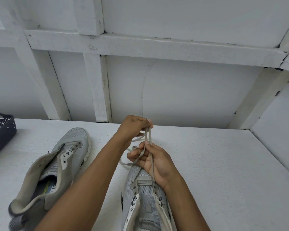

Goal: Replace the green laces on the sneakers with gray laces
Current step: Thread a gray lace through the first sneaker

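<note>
Over the toe of the near sneaker (145,197): right hand (155,161), fingers curled round the gray lace (148,135), thumb pressing it against the forefinger. Just beyond that toe, higher and farther from the camera: left hand (133,125), fingertips pinched tight on the same lace. Between the two hands, two taut strands side by side, nearly upright. Below the right hand, one strand down across the palm to the frontmost eyelets of the near sneaker. Left of the toe, slack loops of the lace trailing onto the white tabletop (207,164).

Counted: two hands, both gripping; one gray lace; two gray sneakers; one dark shoe.

Near sneaker lying toe away from the camera, tongue exposed, heel cut off by the bottom edge. Left of the near sneaker and well apart from it, second sneaker (57,164), also toe away, angled slightly right, tongue and collar splayed open, partly crossed by the left forearm. Far left of the near sneaker, at the frame edge, dark shoe (3,130) with pale speckles, only partly in view. Behind the near sneaker, past the tabletop's far edge, white panelled wall (190,89) with raised battens.
</note>
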Available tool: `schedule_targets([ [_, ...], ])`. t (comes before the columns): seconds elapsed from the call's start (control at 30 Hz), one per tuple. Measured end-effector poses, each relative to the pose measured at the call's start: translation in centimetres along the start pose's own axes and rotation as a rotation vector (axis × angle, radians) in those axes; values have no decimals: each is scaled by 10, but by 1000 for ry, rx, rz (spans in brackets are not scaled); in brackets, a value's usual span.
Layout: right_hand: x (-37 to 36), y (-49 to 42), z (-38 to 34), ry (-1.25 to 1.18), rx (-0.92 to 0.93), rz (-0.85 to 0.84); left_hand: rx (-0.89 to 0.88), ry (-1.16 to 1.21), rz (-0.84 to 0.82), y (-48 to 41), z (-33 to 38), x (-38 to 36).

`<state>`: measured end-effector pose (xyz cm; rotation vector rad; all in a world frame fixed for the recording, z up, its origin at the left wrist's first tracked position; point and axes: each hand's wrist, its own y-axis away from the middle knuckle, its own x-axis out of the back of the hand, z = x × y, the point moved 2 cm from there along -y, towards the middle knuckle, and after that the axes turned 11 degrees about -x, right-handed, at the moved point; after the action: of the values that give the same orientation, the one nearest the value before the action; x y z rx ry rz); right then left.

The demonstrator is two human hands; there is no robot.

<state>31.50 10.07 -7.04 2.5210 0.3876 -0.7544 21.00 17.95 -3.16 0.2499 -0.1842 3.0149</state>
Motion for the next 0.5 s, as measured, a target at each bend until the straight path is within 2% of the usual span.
schedule_targets([
  [0.17,1,0,0,-80,98,21,-48,-5,-43,3,7,-1],
  [0.5,0,6,-1,-140,174,25,-33,-67,-303,31,8,11],
])
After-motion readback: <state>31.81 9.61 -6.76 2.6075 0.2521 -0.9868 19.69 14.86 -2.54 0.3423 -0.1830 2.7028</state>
